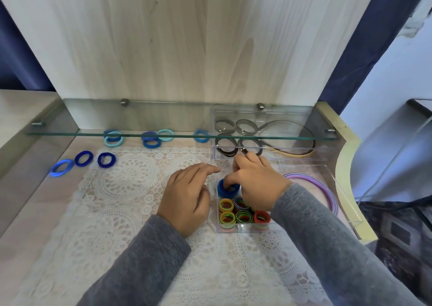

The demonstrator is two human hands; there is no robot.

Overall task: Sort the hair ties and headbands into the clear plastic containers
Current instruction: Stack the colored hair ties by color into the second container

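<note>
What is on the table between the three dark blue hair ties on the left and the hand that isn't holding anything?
Only lace tablecloth lies between the dark blue hair ties and the left hand, as the head view shows.

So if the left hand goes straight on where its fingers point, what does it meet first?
Probably the right hand, just ahead of the left hand fingertips over the clear container; depth is unclear.

Small clear plastic box point(243, 229) is packed with upright rolled hair ties: blue stack point(228, 188) at the back, yellow, green and red ones point(261, 217) in front. Loose blue ties point(106, 160) lie flat on the lace. Purple headbands point(323, 188) sit in the right tray point(346, 200).
</note>
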